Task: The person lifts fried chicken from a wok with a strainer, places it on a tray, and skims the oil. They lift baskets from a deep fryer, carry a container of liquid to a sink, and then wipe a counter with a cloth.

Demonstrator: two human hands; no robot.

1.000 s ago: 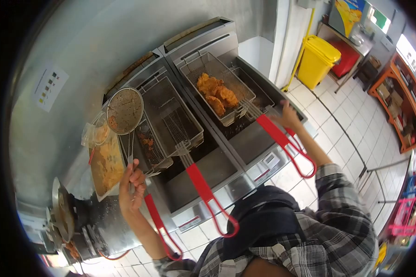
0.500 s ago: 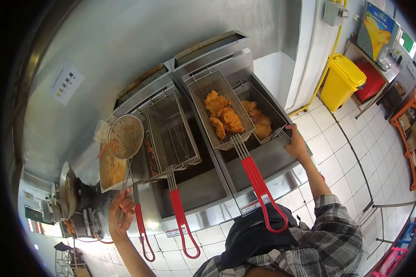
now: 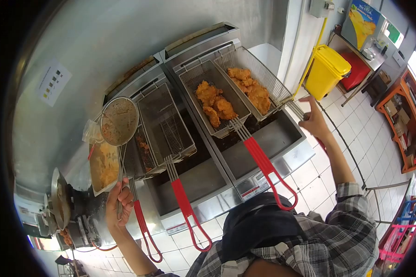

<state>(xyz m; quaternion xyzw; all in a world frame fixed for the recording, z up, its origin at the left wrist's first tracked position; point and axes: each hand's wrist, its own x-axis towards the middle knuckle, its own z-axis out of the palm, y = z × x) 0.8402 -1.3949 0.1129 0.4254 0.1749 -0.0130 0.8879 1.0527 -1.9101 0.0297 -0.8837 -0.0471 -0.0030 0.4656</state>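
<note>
My left hand [image 3: 119,203] is closed around the handle of a round wire skimmer [image 3: 119,121], whose bowl is above the left-hand baskets. On the far right, my right hand [image 3: 315,121] is at the handle of a fry basket [image 3: 275,87], index finger stretched out and the handle between thumb and fingers; its lower fingers are hidden. Fried chicken pieces [image 3: 252,90] lie in that basket. Beside it, a second basket [image 3: 192,78] holds more golden fried chicken [image 3: 215,102], its red handle [image 3: 263,159] pointing toward me.
On the left stand a wire basket [image 3: 164,115] and a narrower basket with crumbs [image 3: 141,154]. A tray with yellowish crumbs [image 3: 104,166] stands beside them. A wok [image 3: 60,198] is at far left. A yellow bin [image 3: 326,69] and orange shelf [image 3: 404,120] are right.
My right hand has risen and moved right, lifting the right basket with its chicken up out of the fryer well. The skimmer stays in my left hand. The camera view has shifted slightly.
</note>
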